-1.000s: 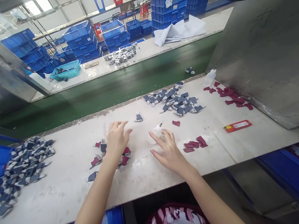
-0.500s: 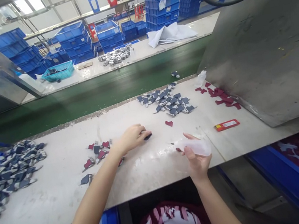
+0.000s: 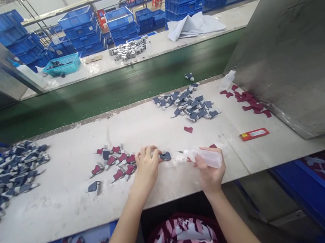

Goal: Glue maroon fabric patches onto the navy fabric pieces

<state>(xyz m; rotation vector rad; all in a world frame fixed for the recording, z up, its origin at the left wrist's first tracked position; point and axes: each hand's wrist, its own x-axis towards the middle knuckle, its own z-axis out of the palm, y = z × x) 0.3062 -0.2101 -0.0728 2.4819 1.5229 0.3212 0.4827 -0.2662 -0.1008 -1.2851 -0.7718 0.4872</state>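
My left hand (image 3: 148, 162) presses its fingers on a small dark blue-and-grey part (image 3: 165, 156) lying on the white bench. In my right hand (image 3: 211, 171) is a translucent squeeze bottle (image 3: 205, 158) with a thin nozzle, tilted so its tip points left at that part, a short gap away. Just left of my left hand lies a loose group of grey parts with maroon faces (image 3: 115, 160). One blue-faced part (image 3: 94, 186) sits at that group's near side. A single maroon piece (image 3: 188, 129) rests beyond the bottle.
Blue-grey parts are heaped at the far middle (image 3: 191, 104) and at the left (image 3: 11, 177). Maroon pieces (image 3: 250, 102) lie beside a metal housing (image 3: 291, 52) on the right. A red-and-yellow packet (image 3: 254, 134) is nearer. A green conveyor belt (image 3: 106, 89) runs behind the bench.
My left hand has moved nearer to me, and the blue-grey part now shows beside its fingertips. The bottle has swung with its nozzle toward that part. The camera view has shifted slightly.
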